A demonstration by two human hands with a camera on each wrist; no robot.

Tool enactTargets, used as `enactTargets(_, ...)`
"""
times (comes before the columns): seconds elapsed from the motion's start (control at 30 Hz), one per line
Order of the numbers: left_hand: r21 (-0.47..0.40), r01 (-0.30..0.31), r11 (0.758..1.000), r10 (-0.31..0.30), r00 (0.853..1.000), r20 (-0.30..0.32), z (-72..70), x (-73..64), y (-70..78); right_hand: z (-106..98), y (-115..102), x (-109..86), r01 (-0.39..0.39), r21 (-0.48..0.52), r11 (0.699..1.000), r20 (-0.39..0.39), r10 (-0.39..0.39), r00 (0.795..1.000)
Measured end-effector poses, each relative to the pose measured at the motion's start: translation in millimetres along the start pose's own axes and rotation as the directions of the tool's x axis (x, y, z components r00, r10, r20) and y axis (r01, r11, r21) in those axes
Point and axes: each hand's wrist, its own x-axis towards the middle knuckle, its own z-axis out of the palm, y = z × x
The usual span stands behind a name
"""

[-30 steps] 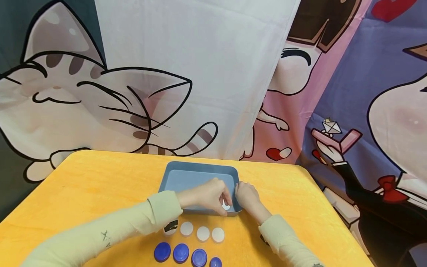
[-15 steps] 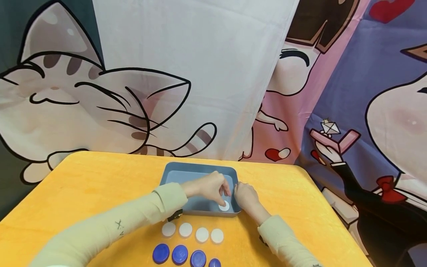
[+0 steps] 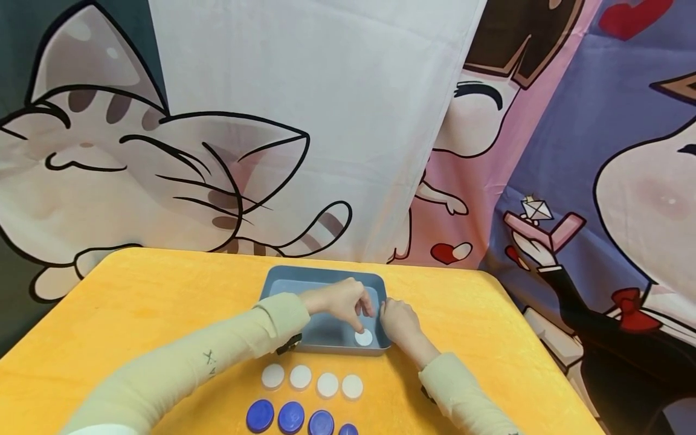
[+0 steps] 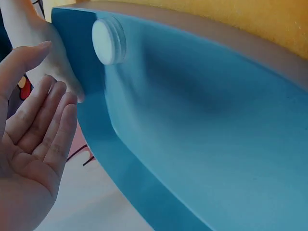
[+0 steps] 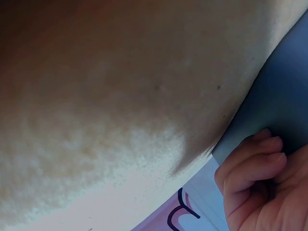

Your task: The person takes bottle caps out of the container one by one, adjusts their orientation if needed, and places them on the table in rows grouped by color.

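A white screw cap point(image 3: 364, 337) with a ridged side lies in the near right corner of the blue-grey tray point(image 3: 380, 279). Over it is my left hand point(image 3: 348, 305), palm up toward the camera in the left wrist view, its fingers point(image 4: 60, 130) relaxed and apart from the cap point(image 4: 108, 42). The palm holds nothing. At the tray's right end, my right hand point(image 3: 399, 320) grips the rim; the right wrist view shows its fingers point(image 5: 255, 168) curled against the tray's outer wall point(image 5: 269, 106). Its thumb is hidden there.
In front of the tray, a row of several white caps point(image 3: 327, 385) lies on the yellow table point(image 3: 179, 302). Closer to me runs a row of several blue caps point(image 3: 291, 417), the rightmost one smaller. Behind the table hangs a cartoon-printed cloth point(image 3: 326, 90).
My left hand has let go of the white cap inside the tray and drawn slightly up and away, its fingers loosening. The right hand stays at the tray's right end.
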Motion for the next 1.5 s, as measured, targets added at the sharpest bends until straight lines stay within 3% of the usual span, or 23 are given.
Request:
enactTargets(0.37,0.014,0.054,0.998,-0.055,0.996,0.074,4.4,4.1,-10.3,2.9,0.3,0.7,-0.006,0.001,1.0,-0.001,0.006,1.0)
enactTargets(0.63,0.039,0.055,0.998,-0.06,0.989,0.138,16.4,6.5,-14.1,3.7,-0.3,1.2,0.004,-0.003,1.0,0.003,-0.004,1.0)
enactTargets(0.93,0.06,0.019,0.998,-0.026,0.993,0.119,27.7,7.0,-19.4,1.5,-1.5,1.4,0.005,-0.002,1.0,0.005,-0.005,1.0)
enactTargets(1.5,0.091,-0.006,0.996,-0.003,0.995,0.096,35.6,10.4,-20.1,3.4,2.0,3.0,0.005,-0.007,1.0,-0.001,-0.005,1.0)
